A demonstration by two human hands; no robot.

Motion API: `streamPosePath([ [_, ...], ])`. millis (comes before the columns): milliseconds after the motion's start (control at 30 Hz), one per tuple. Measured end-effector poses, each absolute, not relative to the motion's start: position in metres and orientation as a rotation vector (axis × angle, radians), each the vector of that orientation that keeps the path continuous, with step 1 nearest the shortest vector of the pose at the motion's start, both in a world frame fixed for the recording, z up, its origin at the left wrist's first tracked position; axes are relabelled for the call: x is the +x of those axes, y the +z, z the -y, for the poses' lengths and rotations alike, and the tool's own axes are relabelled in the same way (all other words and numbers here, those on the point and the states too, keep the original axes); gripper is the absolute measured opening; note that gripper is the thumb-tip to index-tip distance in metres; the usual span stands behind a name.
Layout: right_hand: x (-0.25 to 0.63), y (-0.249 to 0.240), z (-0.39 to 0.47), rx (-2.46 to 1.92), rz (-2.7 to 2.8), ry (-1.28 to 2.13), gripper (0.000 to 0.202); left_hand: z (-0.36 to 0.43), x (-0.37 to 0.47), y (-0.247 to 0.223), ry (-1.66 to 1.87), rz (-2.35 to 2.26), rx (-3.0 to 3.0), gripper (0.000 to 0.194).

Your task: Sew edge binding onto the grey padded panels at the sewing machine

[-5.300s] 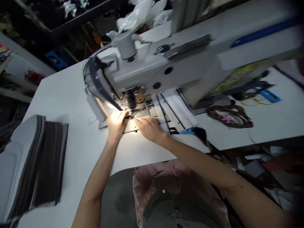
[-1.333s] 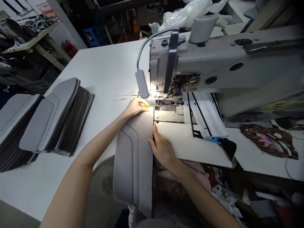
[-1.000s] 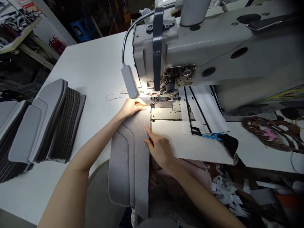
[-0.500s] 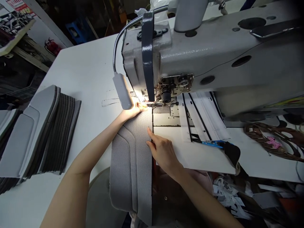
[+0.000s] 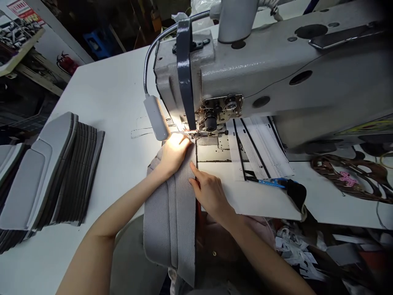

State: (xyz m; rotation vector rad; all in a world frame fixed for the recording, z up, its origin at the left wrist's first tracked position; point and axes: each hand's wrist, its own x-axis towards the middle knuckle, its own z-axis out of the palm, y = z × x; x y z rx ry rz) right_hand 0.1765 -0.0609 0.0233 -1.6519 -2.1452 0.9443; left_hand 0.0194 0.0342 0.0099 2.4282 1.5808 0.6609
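A grey padded fabric panel [image 5: 184, 205] with stitched seams runs from the sewing machine's presser foot [image 5: 192, 134] down over the table's front edge. My left hand [image 5: 175, 153] lies on its upper part just before the foot, fingers curled down onto the cloth, which bends up along its left side. At the panel's right edge is my right hand [image 5: 210, 190]; thumb and forefinger rest on the border while the other fingers are folded, partly hidden. The sewing machine [image 5: 251, 69] stands over the far end, and a small lamp [image 5: 156, 117] lights the needle area.
Stacked grey panels [image 5: 64, 172] stand on the white table [image 5: 101, 90] at left. Right of the needle lie white mesh strips [image 5: 260, 147] with black edging, blue-handled scissors [image 5: 270, 182] and a brown openwork item [image 5: 350, 178] with a pink ornament. Scraps [image 5: 297, 250] lie below.
My left hand has moved toward me and curled onto the panel, whose upper left side now bends up. The right hand keeps nearly the same place at the edge. The view has shifted slightly.
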Motion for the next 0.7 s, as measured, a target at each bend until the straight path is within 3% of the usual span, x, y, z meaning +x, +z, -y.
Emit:
streamPosePath([
  [167, 0.176, 0.026, 0.06, -1.651, 2.129, 0.957, 0.049, 0.014, 0.026, 0.008, 0.597, -1.505, 2.686, 0.036],
  [333, 0.184, 0.04, 0.062, -1.654, 2.158, 0.939, 0.042, 0.014, 0.021, 0.001, 0.705, -1.43, 2.675, 0.036],
  [433, 0.202, 0.05, 0.048, -1.858, 2.125, 0.673, 0.028, 0.011, 0.021, -0.001, 0.746, -1.419, 2.681, 0.039],
  [567, 0.228, 0.05, 0.013, -2.236, 1.973, 0.188, 0.027, 0.012, 0.021, -0.002, 0.783, -1.424, 2.712, 0.039],
  [700, 0.243, 0.049, -0.017, -2.241, 2.116, 0.173, 0.032, 0.013, 0.021, -0.002, 0.776, -1.443, 2.701, 0.038],
])
